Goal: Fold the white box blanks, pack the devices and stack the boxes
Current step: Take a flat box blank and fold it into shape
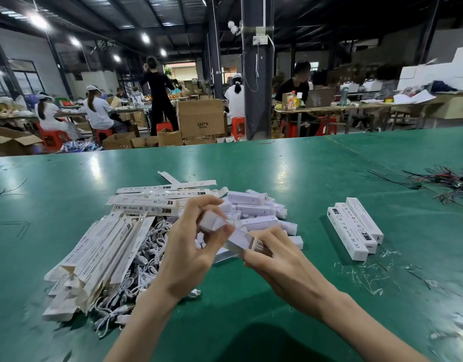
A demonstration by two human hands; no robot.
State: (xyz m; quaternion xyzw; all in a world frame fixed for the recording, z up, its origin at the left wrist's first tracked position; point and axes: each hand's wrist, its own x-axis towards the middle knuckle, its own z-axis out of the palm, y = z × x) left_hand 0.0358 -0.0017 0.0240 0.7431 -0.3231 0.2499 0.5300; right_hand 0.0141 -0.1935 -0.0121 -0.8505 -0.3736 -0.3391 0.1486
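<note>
Both my hands hold one long white box (240, 239) above the green table (316, 165). My left hand (191, 246) pinches its end flap (212, 220) between thumb and fingers. My right hand (274, 259) grips the box body, printed side up. Flat white box blanks (99, 254) lie heaped at the left, more blanks (157, 199) behind them. White cables (144, 259) lie under and beside the blanks. A pile of white devices (256, 210) sits behind my hands. Three closed boxes (355, 228) lie side by side at the right.
Plastic scraps (368, 275) litter the table at the right front. A tangle of coloured wires (449, 184) lies at the far right edge, thin wires (5, 189) at the far left. Beyond the table, people sit at benches among cardboard cartons (201, 116) and a dark pillar (256, 66).
</note>
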